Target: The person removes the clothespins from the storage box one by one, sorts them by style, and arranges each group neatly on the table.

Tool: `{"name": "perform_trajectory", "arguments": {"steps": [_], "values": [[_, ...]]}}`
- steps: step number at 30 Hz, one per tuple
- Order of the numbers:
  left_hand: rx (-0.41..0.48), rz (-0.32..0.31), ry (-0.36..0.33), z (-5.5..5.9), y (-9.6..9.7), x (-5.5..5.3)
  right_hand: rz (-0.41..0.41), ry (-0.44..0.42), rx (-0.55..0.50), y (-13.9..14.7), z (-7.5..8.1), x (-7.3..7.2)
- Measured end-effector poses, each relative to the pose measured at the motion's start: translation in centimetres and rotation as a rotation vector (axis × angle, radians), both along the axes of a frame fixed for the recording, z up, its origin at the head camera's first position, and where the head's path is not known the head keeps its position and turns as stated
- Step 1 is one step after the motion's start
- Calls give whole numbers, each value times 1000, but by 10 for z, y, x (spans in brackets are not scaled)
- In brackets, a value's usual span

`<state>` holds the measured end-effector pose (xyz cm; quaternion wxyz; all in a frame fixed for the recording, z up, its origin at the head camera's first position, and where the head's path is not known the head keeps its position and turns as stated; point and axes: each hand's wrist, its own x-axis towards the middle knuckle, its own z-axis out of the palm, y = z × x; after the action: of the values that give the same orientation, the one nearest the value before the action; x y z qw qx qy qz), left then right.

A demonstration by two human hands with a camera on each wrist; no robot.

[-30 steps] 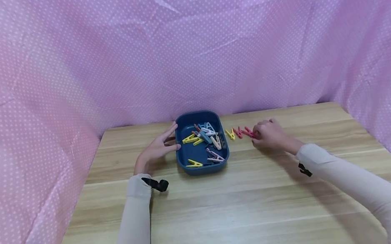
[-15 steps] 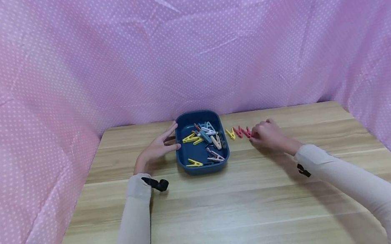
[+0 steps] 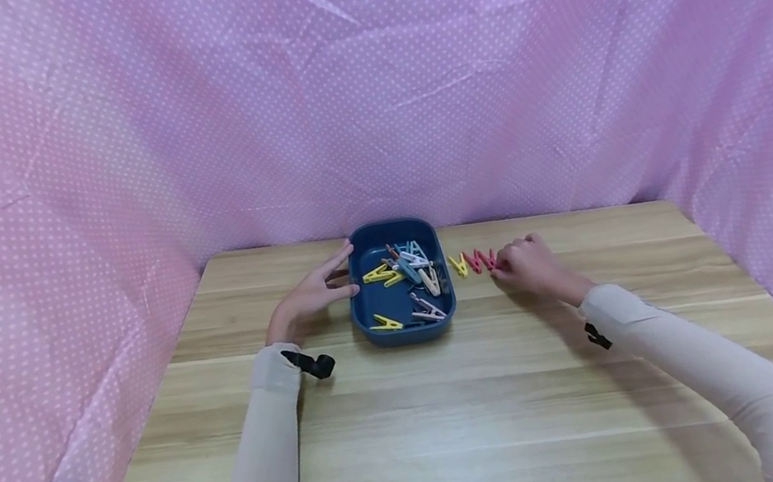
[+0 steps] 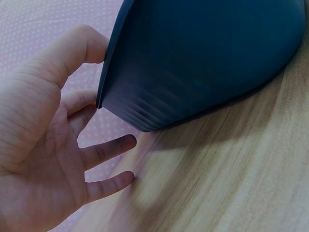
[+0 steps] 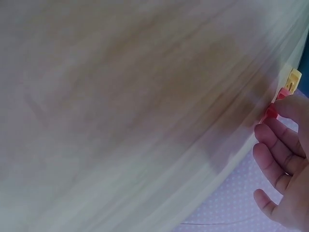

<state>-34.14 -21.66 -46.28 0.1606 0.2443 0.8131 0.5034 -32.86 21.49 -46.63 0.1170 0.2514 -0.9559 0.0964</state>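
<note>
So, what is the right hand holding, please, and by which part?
The right hand pinches the rightmost red clip by its side away from the box.

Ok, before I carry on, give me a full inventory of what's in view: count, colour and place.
Bin: one, dark blue, toward the table's far edge
Yellow clips in bin: about three, yellow, left and near parts
Other clips in bin: several, overlapping, mostly blue, white, cream and pale purple, chiefly on its right
Loose yellow clip: one, yellow, on the table just right of the bin
Red clips: two visible, red, right of the loose yellow one
Table: one, light wood-grain, beneath everything
Cloth: pink-purple, white-dotted, behind and beside the table
Wrist fittings: two, black, one per wrist
Sleeves: two, pale, both arms
Left hand: one, touching the bin's left side
Right hand: one, pinching the rightmost red clip
</note>
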Motion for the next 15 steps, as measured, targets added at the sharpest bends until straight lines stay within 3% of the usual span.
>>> {"name": "perform_trajectory", "arguments": {"steps": [15], "values": [[11, -5, -9, 3, 1, 1, 15, -14, -47, -5, 12, 0]]}}
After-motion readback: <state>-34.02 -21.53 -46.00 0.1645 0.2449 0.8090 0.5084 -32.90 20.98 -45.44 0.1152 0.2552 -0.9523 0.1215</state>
